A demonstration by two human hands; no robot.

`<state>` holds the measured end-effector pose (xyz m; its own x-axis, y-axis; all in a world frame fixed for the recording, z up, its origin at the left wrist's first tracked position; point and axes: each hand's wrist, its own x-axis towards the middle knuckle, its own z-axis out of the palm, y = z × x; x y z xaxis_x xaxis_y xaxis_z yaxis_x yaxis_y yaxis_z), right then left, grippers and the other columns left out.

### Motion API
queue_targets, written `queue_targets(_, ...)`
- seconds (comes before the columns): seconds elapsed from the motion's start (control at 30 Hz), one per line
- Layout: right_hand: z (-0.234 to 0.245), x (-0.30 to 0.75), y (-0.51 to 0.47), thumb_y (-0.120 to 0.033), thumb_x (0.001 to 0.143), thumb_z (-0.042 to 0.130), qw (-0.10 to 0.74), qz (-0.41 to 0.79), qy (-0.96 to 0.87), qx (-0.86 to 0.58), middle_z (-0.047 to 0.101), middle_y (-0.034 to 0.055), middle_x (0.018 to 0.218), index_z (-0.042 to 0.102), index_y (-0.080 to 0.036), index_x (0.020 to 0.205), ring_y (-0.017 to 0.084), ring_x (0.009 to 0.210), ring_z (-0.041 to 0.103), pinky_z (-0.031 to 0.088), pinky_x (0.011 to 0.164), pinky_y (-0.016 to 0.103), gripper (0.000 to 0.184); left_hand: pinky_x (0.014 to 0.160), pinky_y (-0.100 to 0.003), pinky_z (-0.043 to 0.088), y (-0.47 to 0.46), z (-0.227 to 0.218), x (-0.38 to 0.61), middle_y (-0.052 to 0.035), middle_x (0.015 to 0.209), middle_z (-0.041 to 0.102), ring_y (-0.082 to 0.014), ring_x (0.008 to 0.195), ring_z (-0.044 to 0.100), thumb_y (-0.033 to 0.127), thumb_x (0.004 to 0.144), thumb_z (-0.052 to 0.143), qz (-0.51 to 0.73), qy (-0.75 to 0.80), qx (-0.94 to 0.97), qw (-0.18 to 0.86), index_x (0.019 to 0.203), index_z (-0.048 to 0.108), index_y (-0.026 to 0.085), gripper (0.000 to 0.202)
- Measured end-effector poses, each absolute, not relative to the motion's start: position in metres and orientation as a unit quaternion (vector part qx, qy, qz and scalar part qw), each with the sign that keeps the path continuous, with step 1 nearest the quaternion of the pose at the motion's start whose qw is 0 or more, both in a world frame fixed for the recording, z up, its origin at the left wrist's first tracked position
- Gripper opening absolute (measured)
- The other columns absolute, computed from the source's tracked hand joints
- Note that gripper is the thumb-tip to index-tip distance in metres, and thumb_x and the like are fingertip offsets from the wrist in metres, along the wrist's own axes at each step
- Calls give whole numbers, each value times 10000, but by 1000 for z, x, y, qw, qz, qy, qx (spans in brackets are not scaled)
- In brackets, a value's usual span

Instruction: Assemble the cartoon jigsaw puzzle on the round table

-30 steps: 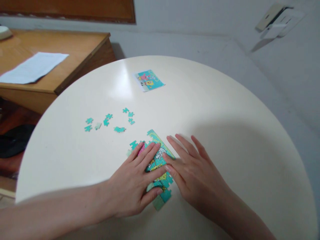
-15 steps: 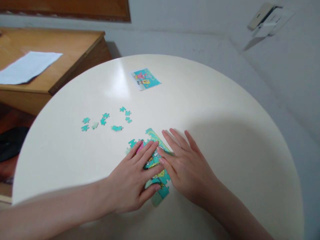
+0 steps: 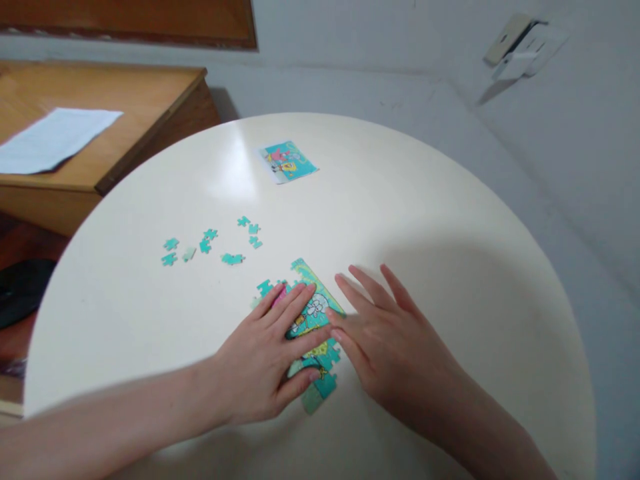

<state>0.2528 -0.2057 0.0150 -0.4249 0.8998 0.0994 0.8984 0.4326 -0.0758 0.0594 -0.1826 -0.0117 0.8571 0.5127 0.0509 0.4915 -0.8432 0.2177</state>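
A partly joined jigsaw puzzle (image 3: 316, 308), teal with cartoon figures, lies on the white table. My left hand (image 3: 270, 353) rests flat across it with the fingers spread, covering much of its left and middle. At the puzzle's right edge is my right hand (image 3: 385, 327), its fingers spread. Its index fingertip and thumb tip reach the edge close to my left index finger; whether they press on the puzzle I cannot tell. Several loose teal jigsaw pieces (image 3: 233, 259) are scattered to the left, beyond my left hand.
A small picture card (image 3: 293, 162) with the same cartoon figures lies toward the far side of the round white table (image 3: 425, 200). Behind on the left, a wooden desk (image 3: 150, 100) carries white paper (image 3: 60, 137). A socket with a plug (image 3: 517, 60) is on the right wall.
My right hand has shifted slightly right, baring more of the puzzle's cartoon face near its right edge. My left hand stays on the puzzle. The view has moved a little.
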Motion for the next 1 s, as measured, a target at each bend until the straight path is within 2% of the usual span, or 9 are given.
queue_targets(0.2,14,250,-200,-265,892,419,72,38,-837,-541,481,93,1352,662,-235,1097,258,1286,369,266,1049,498,320,1080,-538,182,-182,-10,60,-136,1465,281,-309,1366,184,398,842,509,57,262,957,114,1266,479,232,456)
queue_targets(0.37,16,255,-203,-273,886,443,63,47,-843,-532,562,71,1275,688,-256,1043,252,1264,399,247,1062,502,292,1068,-547,191,-182,-11,60,-150,1457,289,-314,1360,203,390,838,518,58,256,959,105,1288,458,252,475)
queue_targets(0.57,13,249,-202,-260,893,420,74,43,-828,-554,464,99,1365,660,-244,1102,261,1302,348,275,1047,510,318,1075,-534,195,-182,-10,61,-142,1467,274,-308,1364,193,400,839,509,61,257,958,114,1292,455,240,484)
queue_targets(0.7,17,258,-202,-263,878,451,78,55,-838,-537,532,85,1305,691,-262,1032,261,1288,370,259,1052,521,284,1073,-536,197,-181,-12,60,-131,1479,249,-309,1361,203,412,842,507,66,258,958,104,1318,431,255,507)
queue_targets(0.77,16,265,-202,-245,892,422,110,71,-836,-533,573,57,1261,710,-275,956,238,1243,435,275,1047,507,296,1072,-537,198,-181,-12,61,-117,1480,251,-311,1357,211,414,841,509,67,254,960,102,1336,409,271,525)
queue_targets(0.87,7,272,-195,-206,911,375,228,78,-807,-539,661,51,1117,702,-240,901,176,1078,573,335,1021,439,330,1076,-528,199,-182,-11,61,-109,1467,287,-309,1356,215,418,840,511,62,254,960,104,1344,401,279,534)
queue_targets(1.0,-8,270,-182,-197,873,477,351,54,-764,-539,717,47,850,677,-199,836,150,821,644,456,831,331,204,1071,-505,222,-182,-9,63,-116,1446,323,-304,1350,233,443,862,464,56,262,958,105,1354,388,288,521)
